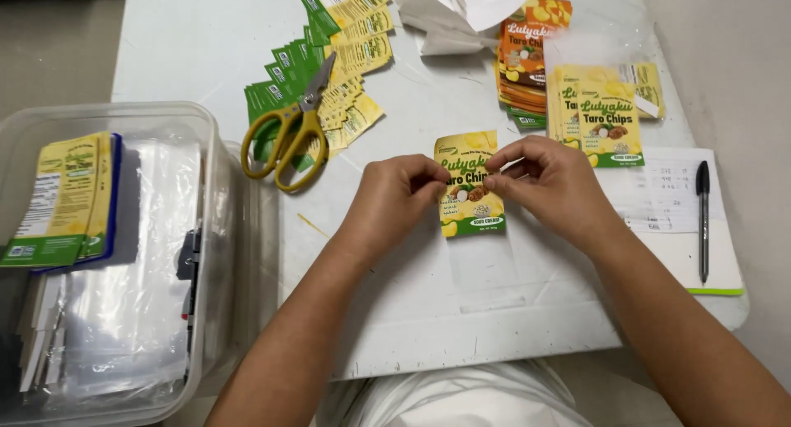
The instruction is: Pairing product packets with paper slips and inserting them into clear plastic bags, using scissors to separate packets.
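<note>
Head view: left hand (394, 198) & right hand (550, 182) meet at frame centre, fingertips of both pinching a yellow-green snack label (469, 186) flat on the white table (198, 40). Yellow-handled scissors (290, 130) upper left, on loose labels (339, 60). Black pen (703, 221) far right.

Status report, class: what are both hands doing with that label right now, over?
Left hand and right hand both pinch the yellow-green label over the white table. Scissors lie apart, left. Nothing in between.

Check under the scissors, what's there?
The yellow-handled scissors lie on a fanned row of green and yellow labels on the white table. How many labels lie beneath is hidden.
</note>
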